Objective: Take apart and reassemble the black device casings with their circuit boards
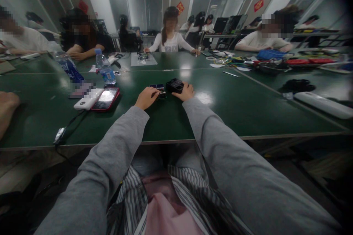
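On the green table (165, 117), my left hand (146, 98) rests with bent fingers on the near edge of a small dark box (157, 86). Small light-coloured parts show by the fingertips, too small to name. My right hand (186, 92) is closed around the near right side of a black case (174, 84) with compartments in its top. Box and case lie side by side, close together. The undersides of my fingers are hidden on both hands.
To the left lie a red-cased phone (107, 99), a white power bank (86, 100) with a cable, and two bottles, one a water bottle (105, 68). A white bar-shaped object (322, 104) and cables lie right. People sit opposite; another person's hand (8, 110) is at left.
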A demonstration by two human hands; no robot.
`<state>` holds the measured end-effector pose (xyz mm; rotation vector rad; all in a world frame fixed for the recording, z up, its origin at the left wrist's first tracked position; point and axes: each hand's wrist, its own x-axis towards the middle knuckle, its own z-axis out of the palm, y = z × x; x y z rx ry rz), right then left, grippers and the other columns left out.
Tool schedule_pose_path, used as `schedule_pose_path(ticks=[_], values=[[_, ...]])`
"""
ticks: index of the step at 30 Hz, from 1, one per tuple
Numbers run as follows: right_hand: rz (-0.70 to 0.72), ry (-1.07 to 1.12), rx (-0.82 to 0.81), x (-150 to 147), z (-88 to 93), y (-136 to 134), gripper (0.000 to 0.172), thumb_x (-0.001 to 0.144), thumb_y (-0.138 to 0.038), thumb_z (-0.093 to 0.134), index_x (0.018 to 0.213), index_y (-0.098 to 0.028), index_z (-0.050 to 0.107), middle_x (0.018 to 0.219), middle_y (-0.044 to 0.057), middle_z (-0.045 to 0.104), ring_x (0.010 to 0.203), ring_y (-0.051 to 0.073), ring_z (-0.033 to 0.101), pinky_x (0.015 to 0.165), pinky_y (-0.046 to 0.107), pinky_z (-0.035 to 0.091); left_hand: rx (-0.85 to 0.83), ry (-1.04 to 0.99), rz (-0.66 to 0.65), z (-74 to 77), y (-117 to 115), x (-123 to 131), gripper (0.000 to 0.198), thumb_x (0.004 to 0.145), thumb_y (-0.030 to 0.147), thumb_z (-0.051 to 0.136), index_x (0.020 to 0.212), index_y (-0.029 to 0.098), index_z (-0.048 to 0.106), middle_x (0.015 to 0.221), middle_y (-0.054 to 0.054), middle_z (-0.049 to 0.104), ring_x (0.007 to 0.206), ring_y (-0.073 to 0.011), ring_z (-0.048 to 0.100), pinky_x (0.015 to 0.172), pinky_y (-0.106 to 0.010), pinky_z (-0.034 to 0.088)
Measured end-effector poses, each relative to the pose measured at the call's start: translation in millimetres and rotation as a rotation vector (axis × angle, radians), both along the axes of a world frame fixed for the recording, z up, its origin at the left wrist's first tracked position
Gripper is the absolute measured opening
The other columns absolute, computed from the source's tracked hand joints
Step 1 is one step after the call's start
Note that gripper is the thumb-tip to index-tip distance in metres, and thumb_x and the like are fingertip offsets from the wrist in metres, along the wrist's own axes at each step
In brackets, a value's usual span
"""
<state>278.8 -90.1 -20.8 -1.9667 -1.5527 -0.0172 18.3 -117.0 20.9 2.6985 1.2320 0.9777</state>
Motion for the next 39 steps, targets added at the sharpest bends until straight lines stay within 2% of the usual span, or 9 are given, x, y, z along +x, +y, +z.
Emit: schedule_pose_path(ticks=[13,29,39], values=[[0.009,0.005,0.004,2,-1.8,3,0.100,0.068,-0.059,0.082,0.147,-0.020,0.034,0.136,0.021,0.043,0.128,0.040,0.043,0.103,0.055,0.036,0.007,0.012,0.006,-1.8,1,-1,0.026,0.103,0.032,0.047,0.108,0.023,0.072,0.111,-0.005,0.071,0.100,-0.0236,0.060,0.091,-0.039,0.050],[0.040,0.022,-0.014,-5,9.0,-7,0.096,0.067,-0.054,0.083,0.145,-0.021,0.038,0.135,0.019,0.046,0.127,0.039,0.045,0.104,0.054,0.038,-0.010,-0.010,-0.005,-2.2,2,-1,0.025,0.103,0.031,0.048,0.108,0.023,0.072,0.111,-0.005,0.071,0.103,-0.0238,0.060,0.094,-0.040,0.050],[0.070,0.004,0.005,-9,18.5,-14,0.090,0.071,-0.051,0.084,0.143,-0.016,0.044,0.131,0.019,0.049,0.124,0.034,0.049,0.104,0.044,0.039,0.013,-0.027,-0.025,-1.9,0,0,0.024,0.103,0.030,0.052,0.107,0.018,0.072,0.109,-0.006,0.071,0.100,-0.0237,0.060,0.090,-0.038,0.049]])
